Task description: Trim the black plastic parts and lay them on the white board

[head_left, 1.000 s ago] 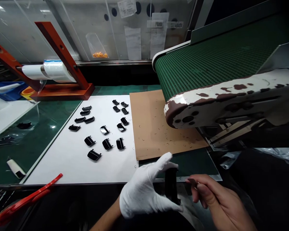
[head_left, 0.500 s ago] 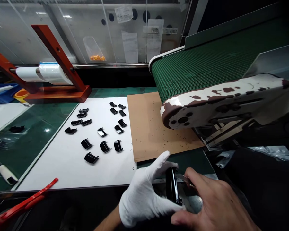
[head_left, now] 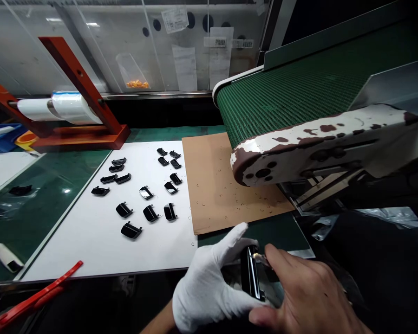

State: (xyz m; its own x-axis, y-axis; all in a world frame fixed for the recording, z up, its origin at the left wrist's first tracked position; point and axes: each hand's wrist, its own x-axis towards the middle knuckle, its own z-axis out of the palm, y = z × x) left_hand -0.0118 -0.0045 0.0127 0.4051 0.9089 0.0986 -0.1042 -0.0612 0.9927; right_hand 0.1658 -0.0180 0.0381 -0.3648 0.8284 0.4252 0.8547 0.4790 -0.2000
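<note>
My left hand (head_left: 209,283), in a white glove, holds a glossy black plastic part (head_left: 250,273) upright between thumb and fingers near the table's front edge. My right hand (head_left: 310,287), bare, pinches a thin metal blade (head_left: 261,258) against the part's right edge, close to its upper end. Most of the blade is hidden by the fingers. Several similar black parts (head_left: 131,230) lie spread over the white sheet (head_left: 80,246) to the left of my hands.
Brown cardboard (head_left: 212,199) with thin curled shavings lies beyond my hands. A green conveyor belt (head_left: 282,102) overhangs it at right. An orange stand (head_left: 87,88) bears film rolls (head_left: 73,106) at back left. A red strip (head_left: 38,297) juts up at front left.
The blade has shifted slightly along the part's edge and now catches the light near the top. My right hand has turned a little; the left keeps its hold. The view has shifted slightly.
</note>
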